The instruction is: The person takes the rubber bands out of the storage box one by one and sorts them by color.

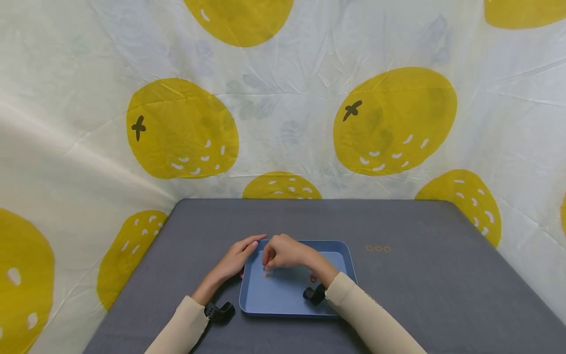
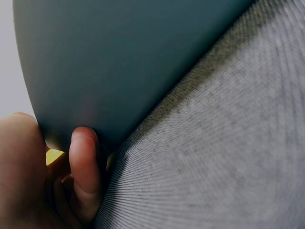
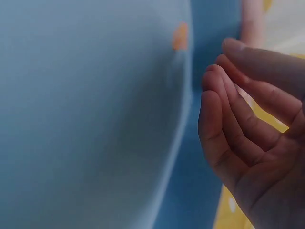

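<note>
Cream long sleeves [image 1: 185,327] are worn on both arms, and a black camera [image 1: 219,311] is strapped at each wrist.

A grey cloth-covered tabletop [image 1: 420,295] carries a blue tray [image 1: 283,300] near its front middle. To the right of the tray, well apart from it, three small orange rings [image 1: 378,249] lie in a short row directly on the grey cloth, just beside one another

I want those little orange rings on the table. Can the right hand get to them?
Probably yes. The right hand hovers over the blue tray, and only bare grey table lies between it and the orange rings.
</note>
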`<state>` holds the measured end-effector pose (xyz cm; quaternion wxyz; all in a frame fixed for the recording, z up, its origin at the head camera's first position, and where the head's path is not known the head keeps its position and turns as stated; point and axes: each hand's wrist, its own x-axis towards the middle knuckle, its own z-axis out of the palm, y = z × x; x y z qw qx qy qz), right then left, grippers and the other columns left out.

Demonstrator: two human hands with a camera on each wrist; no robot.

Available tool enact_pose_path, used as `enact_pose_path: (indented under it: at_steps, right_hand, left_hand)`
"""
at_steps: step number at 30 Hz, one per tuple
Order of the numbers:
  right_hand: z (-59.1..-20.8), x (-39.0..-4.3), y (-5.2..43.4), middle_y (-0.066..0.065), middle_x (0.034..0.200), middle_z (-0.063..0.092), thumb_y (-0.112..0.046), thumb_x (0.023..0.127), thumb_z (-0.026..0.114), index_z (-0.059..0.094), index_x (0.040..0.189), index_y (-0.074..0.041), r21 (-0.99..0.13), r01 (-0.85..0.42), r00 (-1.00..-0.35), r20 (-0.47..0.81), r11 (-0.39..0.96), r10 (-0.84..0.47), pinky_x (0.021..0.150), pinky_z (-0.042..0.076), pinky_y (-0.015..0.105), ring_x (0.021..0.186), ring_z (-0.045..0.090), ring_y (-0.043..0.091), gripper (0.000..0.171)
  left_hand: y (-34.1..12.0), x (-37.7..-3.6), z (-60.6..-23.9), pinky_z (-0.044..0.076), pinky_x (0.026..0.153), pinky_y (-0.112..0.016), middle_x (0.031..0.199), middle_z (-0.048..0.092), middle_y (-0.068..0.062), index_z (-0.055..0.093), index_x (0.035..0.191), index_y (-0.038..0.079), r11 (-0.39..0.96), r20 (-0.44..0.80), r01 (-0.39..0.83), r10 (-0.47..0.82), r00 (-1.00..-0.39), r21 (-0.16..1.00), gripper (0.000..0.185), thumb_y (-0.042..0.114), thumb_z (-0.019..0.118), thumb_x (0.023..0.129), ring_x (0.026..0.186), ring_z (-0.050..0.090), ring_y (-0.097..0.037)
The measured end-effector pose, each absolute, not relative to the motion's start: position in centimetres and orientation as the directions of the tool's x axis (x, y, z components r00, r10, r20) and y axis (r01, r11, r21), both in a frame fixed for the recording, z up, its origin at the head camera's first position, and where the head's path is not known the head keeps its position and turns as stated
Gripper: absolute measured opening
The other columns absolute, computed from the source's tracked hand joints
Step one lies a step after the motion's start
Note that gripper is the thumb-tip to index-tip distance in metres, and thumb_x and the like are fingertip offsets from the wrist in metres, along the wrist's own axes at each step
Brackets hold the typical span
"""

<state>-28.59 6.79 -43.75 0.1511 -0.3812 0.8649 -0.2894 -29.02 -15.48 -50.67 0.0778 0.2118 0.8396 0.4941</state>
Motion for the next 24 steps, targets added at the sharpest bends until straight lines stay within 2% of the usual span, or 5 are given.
enact_pose_path:
  at_steps: [3,5,9,17,24]
  right_hand:
    - [-44.6,-28.6,6.3,-0.004,0.077,0.075,-0.012,0.087,0.083,0.081,0.085,-0.011,-0.617,-0.557,-0.667,-0.065,0.556,-0.742,0.061,0.053,0.017,0.064,0.062,0.0,0.004]
    - [-44.9,-28.6,6.1,-0.005,0.075,0.074,-0.012,0.087,0.084,0.081,0.085,-0.011,-0.611,-0.554,-0.672,-0.072,0.565,-0.737,0.06,0.052,0.017,0.062,0.061,0.0,0.004]
    - [-45.2,-28.6,5.9,-0.005,0.075,0.074,-0.011,0.087,0.084,0.081,0.085,-0.01,-0.607,-0.557,-0.672,-0.071,0.567,-0.737,0.06,0.052,0.017,0.062,0.061,0.0,0.004]
    - [-45.0,-28.4,5.7,-0.005,0.071,0.073,-0.01,0.086,0.085,0.08,0.079,-0.012,-0.599,-0.574,-0.66,-0.064,0.557,-0.749,0.058,0.048,0.016,0.06,0.057,-0.001,0.009]
    - [-45.2,-28.3,5.7,-0.004,0.069,0.072,-0.009,0.086,0.084,0.079,0.077,-0.012,-0.592,-0.594,-0.649,-0.048,0.545,-0.759,0.057,0.045,0.016,0.059,0.054,-0.001,0.011]
  left_hand:
    - [-15.5,-29.1,-50.7,0.052,0.049,-0.033,0.14,0.064,-0.017,0.054,0.152,0.025,0.432,0.098,0.3,0.431,-0.897,0.85,0.044,0.039,0.041,0.113,0.048,0.054,-0.018]
    - [-15.4,-29.1,-50.8,0.054,0.063,-0.029,0.148,0.06,-0.013,0.055,0.151,0.023,0.438,0.118,0.322,0.432,-0.894,0.839,0.044,0.038,0.042,0.113,0.07,0.065,-0.02]
    - [-15.5,-29.2,-50.9,0.049,0.085,-0.028,0.151,0.058,-0.011,0.056,0.151,0.02,0.44,0.146,0.348,0.43,-0.891,0.828,0.043,0.035,0.042,0.113,0.11,0.064,-0.027]
    - [-15.4,-29.1,-50.9,0.05,0.094,-0.031,0.153,0.056,-0.008,0.056,0.151,0.022,0.438,0.14,0.337,0.423,-0.895,0.833,0.043,0.036,0.043,0.113,0.128,0.059,-0.027]
    - [-15.4,-29.1,-50.8,0.05,0.094,-0.031,0.153,0.056,-0.008,0.056,0.151,0.023,0.444,0.137,0.34,0.429,-0.893,0.829,0.043,0.037,0.042,0.113,0.127,0.06,-0.027]
